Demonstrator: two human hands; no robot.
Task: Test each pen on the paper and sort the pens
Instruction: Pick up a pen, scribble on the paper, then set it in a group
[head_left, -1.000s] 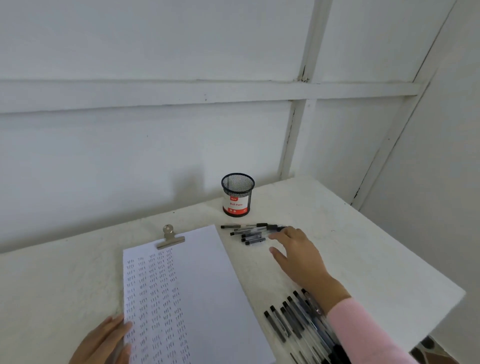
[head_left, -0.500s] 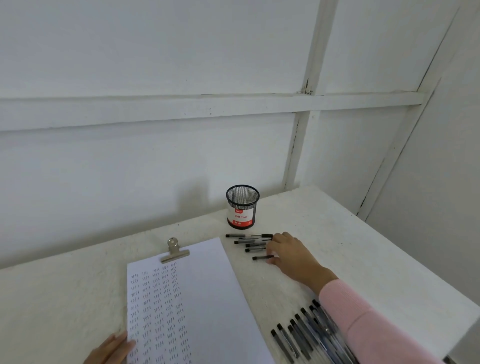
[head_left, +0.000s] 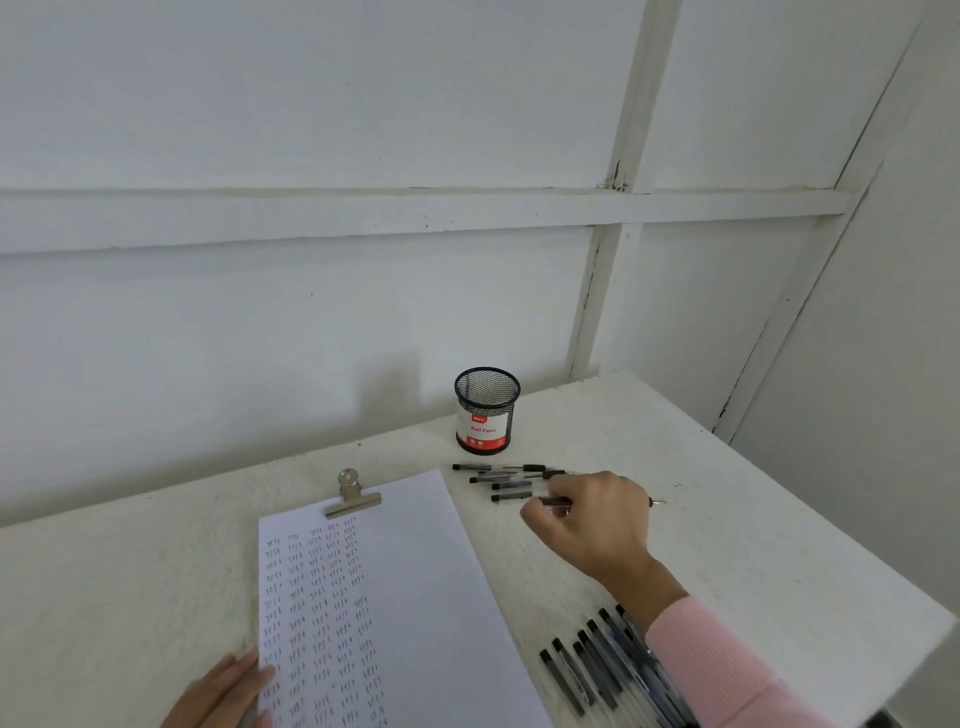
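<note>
A white sheet of paper (head_left: 415, 597) with columns of small test marks lies under a metal clip (head_left: 350, 500). My left hand (head_left: 218, 691) rests flat on its lower left edge. Several black-capped pens (head_left: 501, 475) lie in a small pile in front of a black mesh pen cup (head_left: 487, 410). Just right of that pile, my right hand (head_left: 592, 519) curls its fingers round one pen (head_left: 657, 502), whose tip sticks out past the hand to the right. Another row of several pens (head_left: 592, 665) lies by my right forearm.
The white table (head_left: 753, 545) ends in an edge at the right and near right. A white panelled wall (head_left: 311, 312) stands close behind the pen cup. My pink sleeve (head_left: 727, 670) crosses over the near row of pens.
My right hand has closed round a pen at the pile's near side and drawn slightly right. The left hand stays on the paper; the view has tilted a little.
</note>
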